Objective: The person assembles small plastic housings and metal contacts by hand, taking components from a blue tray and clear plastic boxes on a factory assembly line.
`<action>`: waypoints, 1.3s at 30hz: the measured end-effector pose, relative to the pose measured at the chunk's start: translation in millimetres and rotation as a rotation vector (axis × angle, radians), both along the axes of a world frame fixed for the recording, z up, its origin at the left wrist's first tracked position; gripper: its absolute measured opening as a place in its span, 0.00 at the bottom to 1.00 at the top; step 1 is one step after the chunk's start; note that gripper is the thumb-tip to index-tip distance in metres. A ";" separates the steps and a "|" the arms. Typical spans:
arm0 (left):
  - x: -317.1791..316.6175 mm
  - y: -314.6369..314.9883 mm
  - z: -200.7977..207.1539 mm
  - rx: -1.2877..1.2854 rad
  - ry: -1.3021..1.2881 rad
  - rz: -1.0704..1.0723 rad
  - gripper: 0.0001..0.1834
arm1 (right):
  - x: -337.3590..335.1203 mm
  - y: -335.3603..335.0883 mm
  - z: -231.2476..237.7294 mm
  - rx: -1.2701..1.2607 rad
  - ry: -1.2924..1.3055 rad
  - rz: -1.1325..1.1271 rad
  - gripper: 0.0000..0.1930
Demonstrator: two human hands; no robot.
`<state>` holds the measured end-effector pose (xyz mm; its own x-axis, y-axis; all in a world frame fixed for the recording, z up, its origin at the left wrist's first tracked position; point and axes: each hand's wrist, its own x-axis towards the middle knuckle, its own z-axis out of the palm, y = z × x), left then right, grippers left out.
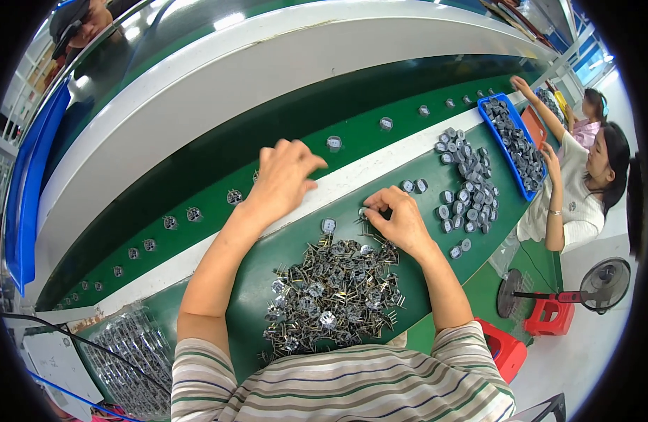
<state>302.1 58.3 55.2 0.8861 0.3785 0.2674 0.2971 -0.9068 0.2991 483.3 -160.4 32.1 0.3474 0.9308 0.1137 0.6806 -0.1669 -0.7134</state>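
My left hand (pixel 285 179) is over the near edge of the green conveyor belt (pixel 363 133), thumb and index finger apart, with nothing seen in it. On the table, my right hand (pixel 400 221) pinches a small pronged part (pixel 363 212), mostly covered by the fingertips. Between my forearms lies a heap of dark pronged parts (pixel 331 295) with thin metal pins. A single part (pixel 328 226) sits just beyond the heap. Two round grey caps (pixel 414 186) lie beside my right hand. Spaced along the belt are several small parts (pixel 334 143), some partly hidden behind my left hand.
Loose grey caps (pixel 468 190) spread to the right, near a blue tray (pixel 531 191) full of them. A co-worker (pixel 573 190) reaches to the belt there. Clear plastic trays (pixel 131 359) are stacked at left. A white rail (pixel 370 165) borders the belt. A fan (pixel 605 285) and red stools (pixel 549 316) stand right.
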 end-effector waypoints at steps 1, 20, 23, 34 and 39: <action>-1.8 -5.0 10.1 -0.145 0.101 -0.217 0.24 | 3.0 -3.0 -3.0 0.004 0.044 -0.076 0.08; 11.4 -37.9 -18.2 -0.447 0.084 -0.365 0.20 | 10.5 -7.6 10.6 0.021 -0.213 0.128 0.13; 11.1 -39.6 -20.9 -0.461 0.051 -0.333 0.20 | 2.2 -3.2 13.8 0.099 -0.195 0.124 0.12; 15.9 -40.4 -26.5 -0.431 0.076 -0.366 0.17 | 7.1 -6.1 -8.2 0.075 -0.172 0.088 0.08; 13.7 -38.8 -24.0 -0.377 0.110 -0.402 0.18 | 20.5 -11.0 8.2 -0.021 -0.140 0.055 0.08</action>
<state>315.8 19.5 31.1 0.9954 0.0569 0.0767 -0.0018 -0.7917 0.6109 503.8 -171.4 40.3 0.2776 0.9507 0.1379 0.7821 -0.1403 -0.6072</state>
